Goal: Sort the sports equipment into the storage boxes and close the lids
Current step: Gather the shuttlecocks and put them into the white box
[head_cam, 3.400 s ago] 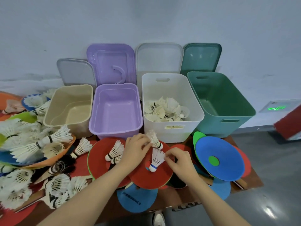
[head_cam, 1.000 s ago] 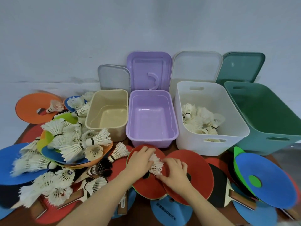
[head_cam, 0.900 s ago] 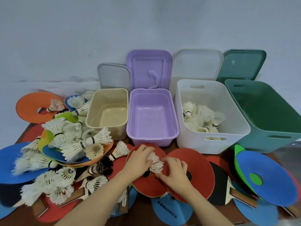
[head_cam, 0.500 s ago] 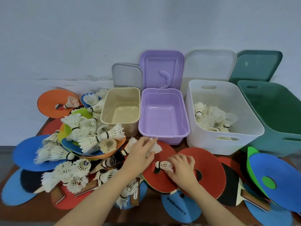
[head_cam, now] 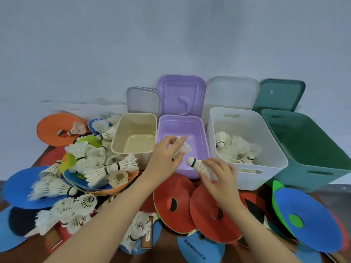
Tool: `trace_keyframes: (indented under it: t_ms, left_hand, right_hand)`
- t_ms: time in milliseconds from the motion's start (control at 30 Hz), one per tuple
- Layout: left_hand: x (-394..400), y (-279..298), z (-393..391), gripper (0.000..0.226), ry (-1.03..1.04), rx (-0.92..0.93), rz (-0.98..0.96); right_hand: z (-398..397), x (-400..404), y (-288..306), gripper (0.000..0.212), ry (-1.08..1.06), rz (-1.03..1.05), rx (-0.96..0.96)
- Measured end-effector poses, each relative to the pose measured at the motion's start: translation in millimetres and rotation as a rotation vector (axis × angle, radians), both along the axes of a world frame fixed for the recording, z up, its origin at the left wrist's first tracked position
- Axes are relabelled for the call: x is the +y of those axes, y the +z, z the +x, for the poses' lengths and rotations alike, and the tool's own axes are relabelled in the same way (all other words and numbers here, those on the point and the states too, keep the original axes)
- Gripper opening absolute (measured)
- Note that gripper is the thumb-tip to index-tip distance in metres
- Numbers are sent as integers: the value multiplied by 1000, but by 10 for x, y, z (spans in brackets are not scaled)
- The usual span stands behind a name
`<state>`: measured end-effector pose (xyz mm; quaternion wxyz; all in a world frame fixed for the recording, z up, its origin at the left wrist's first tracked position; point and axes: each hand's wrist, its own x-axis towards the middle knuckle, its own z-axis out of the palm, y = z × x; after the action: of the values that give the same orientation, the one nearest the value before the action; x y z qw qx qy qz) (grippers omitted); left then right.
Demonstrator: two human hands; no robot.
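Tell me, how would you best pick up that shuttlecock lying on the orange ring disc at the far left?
Take the shuttlecock by its cork end, just at the dark band, pinching from above. It lies on its side on the orange ring disc, cork toward the disc's hole and feather skirt fanned to the right. The cork is firm and narrow; the feathers would likely crush or bend.

Smooth, faintly glossy plastic for the purple box (head_cam: 206, 149) and white box (head_cam: 273, 149), feathery white skirts on the shuttlecocks (head_cam: 106, 168), matt foam-like red discs (head_cam: 212, 215), brown wooden tabletop (head_cam: 34, 251).
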<state>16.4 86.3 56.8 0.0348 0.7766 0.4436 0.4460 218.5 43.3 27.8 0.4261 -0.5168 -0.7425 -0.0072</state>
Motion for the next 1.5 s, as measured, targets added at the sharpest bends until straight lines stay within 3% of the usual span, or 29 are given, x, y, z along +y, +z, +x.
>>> trace_keyframes:
  t_ms: [133,333,500,600,667,767,867,1167,1300,1500]
  left_hand:
    - [315,196,523,43,-57,-13,58]
    - [737,385,1364,44,-88,-36,-71]
    - [1191,368,1881,43,18,51,-226]
    - [1434,378,2035,43,116,82,-307]
    - [1550,346,2067,49,162,221,-336]
    - [1566,271,2028,56,201,462,-349]
    - [1471,206,1933,53,199,540,-327]
    - [1096,499,1423,47,222,413,-310]
    - [863,525,880,46,223,484,-316]
    - [418,316,-4,76,231,497,-366]
  right_hand:
    - [525,306,308,34,-98,-7,-26]
    - [1392,787,583,43,-190,-132,-126]
    - [1804,1276,592,31,-203,-241,-97]
    - [1873,1567,543,36,-211,-296,-127]
    - [1893,1722,498,46,-208,-355,-168]
    - [1908,1807,420,59,-208,-437,-324]
    - [1897,1743,371,56,-156,-437,-371]
    - [1460,1542,474,38,-16,-329,-245]
    - [994,1351,516,32,55,-265,-173]
    - [191,921,396,42,211,-254,-71]
